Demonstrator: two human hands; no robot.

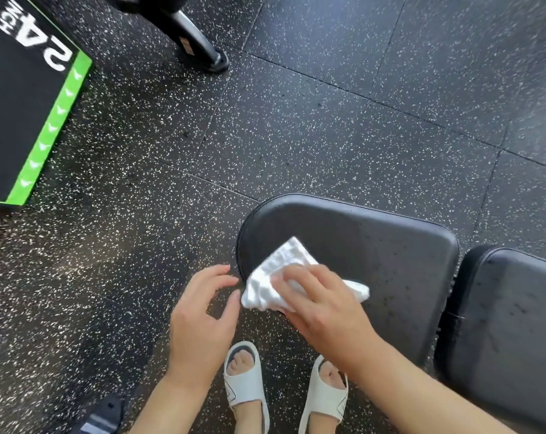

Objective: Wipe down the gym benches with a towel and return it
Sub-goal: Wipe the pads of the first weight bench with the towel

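A black padded bench seat fills the lower right, and a second black pad adjoins it on the right across a narrow gap. A crumpled white towel lies on the seat's near left corner. My right hand presses flat on the towel, fingers over it. Just left of the seat's edge, my left hand hovers with its fingers curled apart, holding nothing and not touching the towel.
Black speckled rubber floor tiles surround the bench. A black plyo box with a green edge, marked 24 inch, sits at the upper left. A machine foot stands at the top. My feet in white slides are below the hands.
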